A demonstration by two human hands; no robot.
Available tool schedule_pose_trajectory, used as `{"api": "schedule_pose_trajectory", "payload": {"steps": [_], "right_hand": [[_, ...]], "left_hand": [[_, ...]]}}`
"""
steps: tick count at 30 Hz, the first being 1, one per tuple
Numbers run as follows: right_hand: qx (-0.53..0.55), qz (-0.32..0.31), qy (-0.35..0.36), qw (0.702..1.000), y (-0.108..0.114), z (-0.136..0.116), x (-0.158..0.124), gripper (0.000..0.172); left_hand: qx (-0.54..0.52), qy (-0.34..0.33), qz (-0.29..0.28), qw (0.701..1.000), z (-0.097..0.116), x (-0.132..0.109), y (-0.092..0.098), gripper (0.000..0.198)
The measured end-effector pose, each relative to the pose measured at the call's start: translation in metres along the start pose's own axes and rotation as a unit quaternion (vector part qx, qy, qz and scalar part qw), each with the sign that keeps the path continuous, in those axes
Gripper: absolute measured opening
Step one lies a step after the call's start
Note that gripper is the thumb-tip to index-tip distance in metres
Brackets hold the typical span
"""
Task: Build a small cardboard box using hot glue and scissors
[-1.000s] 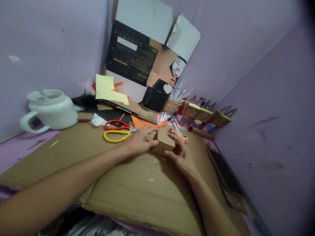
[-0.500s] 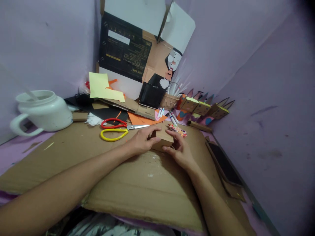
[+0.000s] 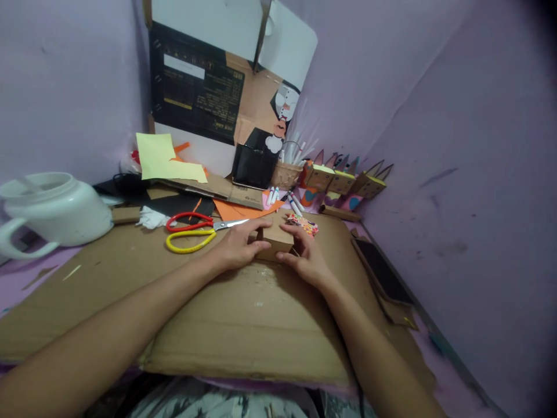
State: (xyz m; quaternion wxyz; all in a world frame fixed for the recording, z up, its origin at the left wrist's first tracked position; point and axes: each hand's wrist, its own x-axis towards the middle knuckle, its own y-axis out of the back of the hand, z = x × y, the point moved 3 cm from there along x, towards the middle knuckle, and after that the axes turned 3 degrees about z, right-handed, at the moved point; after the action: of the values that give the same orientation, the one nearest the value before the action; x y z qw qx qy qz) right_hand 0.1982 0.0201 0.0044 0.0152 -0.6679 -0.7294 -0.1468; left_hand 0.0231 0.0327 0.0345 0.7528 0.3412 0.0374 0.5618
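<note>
A small brown cardboard box (image 3: 277,235) sits on the large cardboard sheet (image 3: 243,325), held between both hands. My left hand (image 3: 241,242) grips its left side, thumb at the front and fingers over the top edge. On the right side, my right hand (image 3: 307,255) is closed the same way, thumb on the front lower corner. Just behind my right hand lies a colourful patterned piece (image 3: 303,224), partly covered by the fingers. Scissors (image 3: 191,232) with one red and one yellow handle rest left of my left hand, blades pointing toward it.
A white mug-like pot (image 3: 56,212) stands at the left. Behind are yellow paper (image 3: 163,159), orange paper (image 3: 243,212), a black-printed carton (image 3: 195,81), a cup of pens (image 3: 287,174) and several cardboard animal figures (image 3: 343,181). A dark phone-like slab (image 3: 385,271) lies at right.
The whole view has shifted, so the scene sits further left in the picture. Both hands keep hold of the small box; their grip looks much the same.
</note>
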Motion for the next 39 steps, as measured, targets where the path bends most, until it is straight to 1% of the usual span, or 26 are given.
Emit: {"api": "schedule_pose_trajectory", "payload": {"steps": [4, 9, 22, 39], "right_hand": [[-0.013, -0.002, 0.015, 1.0, 0.0013, 0.0021, 0.0003, 0.054], [-0.004, -0.003, 0.015, 1.0, 0.0017, 0.0026, 0.0008, 0.054], [-0.013, 0.003, 0.02, 1.0, 0.0019, -0.0001, 0.0008, 0.054], [-0.063, -0.015, 0.051, 0.997, 0.0029, 0.002, 0.0012, 0.054]], "left_hand": [[0.01, -0.024, 0.0, 1.0, -0.0033, 0.0013, -0.0002, 0.041], [0.017, -0.044, -0.001, 0.999, -0.0064, 0.0019, -0.0004, 0.042], [0.017, -0.05, -0.001, 0.999, -0.0068, 0.0011, 0.0, 0.041], [0.018, -0.052, -0.003, 0.998, -0.0066, 0.0017, -0.0003, 0.042]]}}
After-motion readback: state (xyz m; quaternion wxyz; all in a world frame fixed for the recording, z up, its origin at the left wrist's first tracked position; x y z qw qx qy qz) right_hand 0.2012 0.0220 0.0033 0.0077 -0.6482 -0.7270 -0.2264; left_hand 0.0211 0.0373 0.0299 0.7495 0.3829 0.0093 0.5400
